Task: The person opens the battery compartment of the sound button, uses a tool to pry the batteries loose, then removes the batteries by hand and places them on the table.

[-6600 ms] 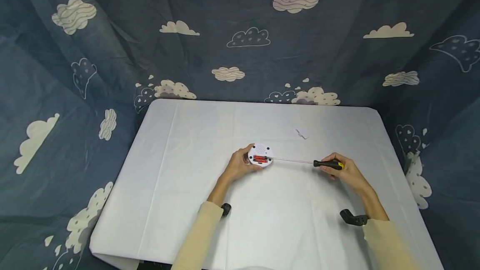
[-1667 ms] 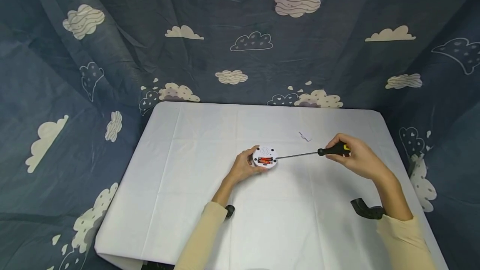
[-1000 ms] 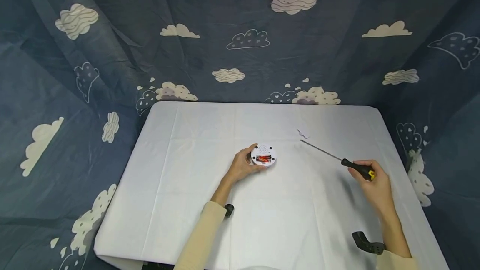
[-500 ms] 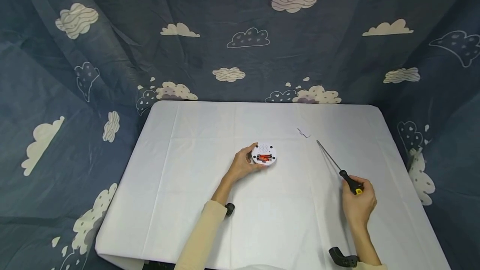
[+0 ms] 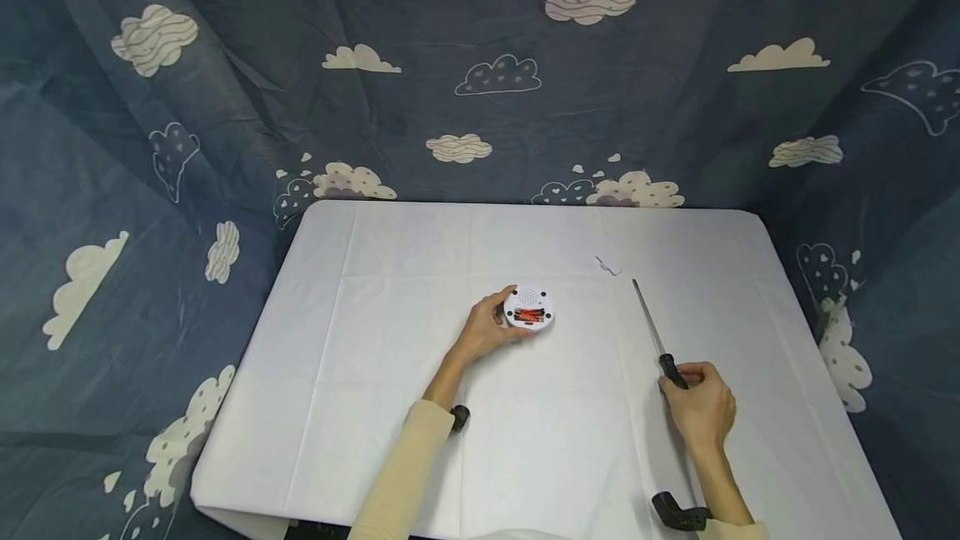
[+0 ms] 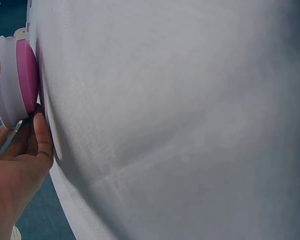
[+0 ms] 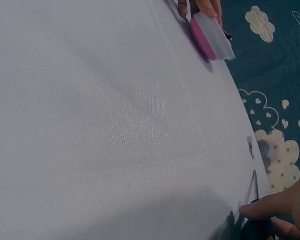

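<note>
My left hand [image 5: 483, 327] grips a round white device [image 5: 528, 298] by its left edge, thumb on the near side. Its upturned face has small speaker holes and an uncovered battery slot, where red batteries [image 5: 529, 315] lie slightly askew. In the left wrist view a pink layer [image 6: 28, 75] shows on the device's other side, close to the tabletop. Off to the right, my right hand [image 5: 701, 411] holds a screwdriver [image 5: 651, 319] by its black handle. The long shaft points away from me, with its tip apart from the device.
A small whitish piece with a dark outline [image 5: 608, 266], possibly the battery cover, lies beyond the screwdriver tip. White cloth covers the table [image 5: 390, 340]. A dark blue cloud-patterned curtain [image 5: 420, 15] hangs behind and at both sides.
The screwdriver tip has left the battery slot and swung right and toward me with my right hand. The batteries, formerly side by side, now lie askew. My left hand has stayed in place.
</note>
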The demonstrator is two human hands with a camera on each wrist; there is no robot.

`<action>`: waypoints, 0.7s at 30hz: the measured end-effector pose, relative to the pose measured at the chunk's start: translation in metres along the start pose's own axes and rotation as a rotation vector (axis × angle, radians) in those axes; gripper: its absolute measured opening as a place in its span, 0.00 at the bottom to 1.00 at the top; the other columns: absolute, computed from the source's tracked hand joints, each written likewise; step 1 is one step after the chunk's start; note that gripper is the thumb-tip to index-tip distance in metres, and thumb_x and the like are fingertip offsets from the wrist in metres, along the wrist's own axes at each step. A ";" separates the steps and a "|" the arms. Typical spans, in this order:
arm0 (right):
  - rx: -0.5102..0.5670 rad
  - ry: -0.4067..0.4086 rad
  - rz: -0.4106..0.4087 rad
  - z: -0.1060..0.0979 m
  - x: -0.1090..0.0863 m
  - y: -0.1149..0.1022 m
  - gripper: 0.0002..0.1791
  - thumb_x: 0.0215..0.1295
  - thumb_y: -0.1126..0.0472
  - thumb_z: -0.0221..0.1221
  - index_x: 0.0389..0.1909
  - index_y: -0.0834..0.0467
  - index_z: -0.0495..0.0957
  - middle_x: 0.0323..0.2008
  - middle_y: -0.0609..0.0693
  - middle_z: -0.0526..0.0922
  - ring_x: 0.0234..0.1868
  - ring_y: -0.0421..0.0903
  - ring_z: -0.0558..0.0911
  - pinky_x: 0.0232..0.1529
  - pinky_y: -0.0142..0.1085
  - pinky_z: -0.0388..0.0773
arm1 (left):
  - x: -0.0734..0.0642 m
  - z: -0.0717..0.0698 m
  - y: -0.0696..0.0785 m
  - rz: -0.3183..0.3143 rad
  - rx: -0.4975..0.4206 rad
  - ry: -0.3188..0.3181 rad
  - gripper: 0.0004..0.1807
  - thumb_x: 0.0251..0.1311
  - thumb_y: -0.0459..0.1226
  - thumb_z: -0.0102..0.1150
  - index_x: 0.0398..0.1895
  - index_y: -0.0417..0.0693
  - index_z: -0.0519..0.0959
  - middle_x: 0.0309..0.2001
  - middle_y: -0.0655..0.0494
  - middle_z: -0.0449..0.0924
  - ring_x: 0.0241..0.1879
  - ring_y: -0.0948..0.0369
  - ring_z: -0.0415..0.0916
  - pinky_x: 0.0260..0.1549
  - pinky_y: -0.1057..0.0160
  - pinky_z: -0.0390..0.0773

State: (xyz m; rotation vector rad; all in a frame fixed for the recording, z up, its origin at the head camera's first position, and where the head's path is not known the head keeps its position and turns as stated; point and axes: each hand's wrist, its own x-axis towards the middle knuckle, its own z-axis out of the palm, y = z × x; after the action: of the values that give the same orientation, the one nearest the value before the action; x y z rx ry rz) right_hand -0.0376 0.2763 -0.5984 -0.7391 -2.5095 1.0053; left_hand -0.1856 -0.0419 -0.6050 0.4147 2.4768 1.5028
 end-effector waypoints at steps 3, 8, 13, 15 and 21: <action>-0.007 -0.027 0.008 0.001 -0.001 0.001 0.17 0.56 0.67 0.73 0.44 0.69 0.81 0.41 0.71 0.86 0.39 0.67 0.82 0.39 0.46 0.65 | 0.000 -0.001 0.001 -0.008 0.001 -0.004 0.52 0.49 0.43 0.83 0.78 0.46 0.66 0.69 0.44 0.76 0.43 0.61 0.70 0.40 0.71 0.71; -0.004 -0.039 0.013 0.003 -0.003 0.001 0.18 0.56 0.66 0.73 0.44 0.70 0.81 0.41 0.71 0.86 0.40 0.67 0.82 0.40 0.49 0.66 | 0.001 -0.001 0.001 -0.020 0.006 -0.004 0.52 0.49 0.44 0.83 0.78 0.47 0.66 0.68 0.45 0.76 0.43 0.61 0.70 0.39 0.71 0.71; -0.017 0.010 -0.060 0.003 0.002 -0.009 0.20 0.57 0.64 0.73 0.46 0.70 0.81 0.45 0.71 0.82 0.47 0.68 0.76 0.48 0.55 0.63 | 0.001 -0.001 0.001 -0.019 -0.005 -0.001 0.52 0.49 0.43 0.83 0.78 0.47 0.66 0.69 0.45 0.76 0.43 0.59 0.70 0.39 0.71 0.71; 0.011 0.017 -0.140 0.004 0.009 -0.021 0.20 0.59 0.64 0.73 0.49 0.68 0.82 0.45 0.68 0.81 0.46 0.64 0.76 0.47 0.49 0.65 | 0.001 -0.001 0.001 -0.022 -0.008 0.001 0.52 0.49 0.43 0.83 0.78 0.47 0.66 0.69 0.45 0.76 0.43 0.60 0.70 0.39 0.71 0.70; 0.261 -0.228 -0.347 0.027 0.030 -0.070 0.25 0.65 0.63 0.71 0.63 0.59 0.81 0.33 0.56 0.78 0.27 0.41 0.72 0.26 0.24 0.64 | -0.001 -0.001 0.002 -0.035 -0.017 -0.006 0.52 0.49 0.43 0.83 0.78 0.48 0.67 0.70 0.45 0.75 0.44 0.61 0.70 0.40 0.71 0.71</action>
State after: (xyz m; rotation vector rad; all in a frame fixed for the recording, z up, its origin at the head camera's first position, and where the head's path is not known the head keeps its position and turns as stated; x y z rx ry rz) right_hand -0.0990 0.2357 -0.5639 -0.1115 -2.5004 1.3083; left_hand -0.1851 -0.0419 -0.6032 0.3702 2.4519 1.5064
